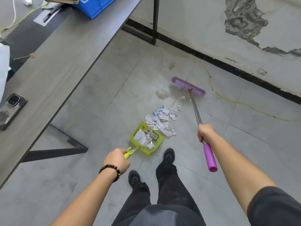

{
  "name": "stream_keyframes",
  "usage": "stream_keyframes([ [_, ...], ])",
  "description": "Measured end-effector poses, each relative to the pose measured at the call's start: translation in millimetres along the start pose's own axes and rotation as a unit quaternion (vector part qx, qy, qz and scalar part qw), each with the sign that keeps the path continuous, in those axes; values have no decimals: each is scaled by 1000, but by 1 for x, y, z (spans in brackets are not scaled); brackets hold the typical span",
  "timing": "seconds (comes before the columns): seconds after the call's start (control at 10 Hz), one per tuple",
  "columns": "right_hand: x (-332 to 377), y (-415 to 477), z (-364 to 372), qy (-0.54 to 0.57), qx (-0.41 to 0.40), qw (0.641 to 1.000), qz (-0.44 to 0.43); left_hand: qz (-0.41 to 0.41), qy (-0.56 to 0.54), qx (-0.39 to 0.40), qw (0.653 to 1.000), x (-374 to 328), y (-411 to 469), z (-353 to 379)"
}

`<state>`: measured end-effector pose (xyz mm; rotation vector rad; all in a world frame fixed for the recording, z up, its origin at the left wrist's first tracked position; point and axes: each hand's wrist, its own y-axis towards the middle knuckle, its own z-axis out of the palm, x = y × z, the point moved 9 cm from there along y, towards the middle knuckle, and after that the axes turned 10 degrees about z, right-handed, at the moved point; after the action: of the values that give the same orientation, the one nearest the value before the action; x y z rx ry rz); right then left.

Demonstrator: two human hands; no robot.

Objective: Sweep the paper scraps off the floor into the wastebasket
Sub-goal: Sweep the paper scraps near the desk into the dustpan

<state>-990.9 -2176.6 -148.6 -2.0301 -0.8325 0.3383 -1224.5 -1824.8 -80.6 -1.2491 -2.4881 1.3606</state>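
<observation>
Dark trousers [164,199] lowest; I see both hands busy.
Left hand [117,160] grips the green dustpan [138,126], right hand [205,132] grips the purple broom [189,85]; paper scraps [161,121] lie mid-frame, some in the dustpan.

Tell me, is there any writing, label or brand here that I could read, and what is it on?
No text here can be read.
Scraps: faint print, too small and blurred.
Blue wrapper: markings, blurred.
Phone: no legible brand.
Dustpan and broom: no label shows.
</observation>
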Motion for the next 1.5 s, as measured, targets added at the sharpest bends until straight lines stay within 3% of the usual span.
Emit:
stream_keyframes([
  [0.1,23,18,14,-50,20,999,-1,-9,9,-10,1000,0,3,0],
  [0.2,20,14,16,-53,42,994,82,-17,15,-6,1000,0,5,0],
  [0.3,29,0,25,-95,78,992,-14,-17,22,-5,1000,-3,6,0],
  [0.4,-19,-24,46,78,151,980,101,-16,20,-2,1000,-4,5,0],
  [0.5,-55,-61,66,112,236,958,118,-10,15,2,1000,-6,2,-2],
  [0.6,-84,-83,61,134,269,944,138,2,14,6,1000,-11,0,-5],
  [0.8,-100,-88,20,200,232,940,152,24,13,12,1000,-16,-4,-9],
  [1.0,-106,-87,20,320,232,905,158,44,15,39,998,-9,-10,-11],
  [1.1,-105,-71,21,334,188,911,150,55,40,47,997,-7,-13,-9],
  [1.3,-121,-66,58,279,130,941,141,48,56,42,996,5,-23,9],
  [1.5,-175,-130,122,243,160,943,163,54,38,34,997,2,-13,8],
])
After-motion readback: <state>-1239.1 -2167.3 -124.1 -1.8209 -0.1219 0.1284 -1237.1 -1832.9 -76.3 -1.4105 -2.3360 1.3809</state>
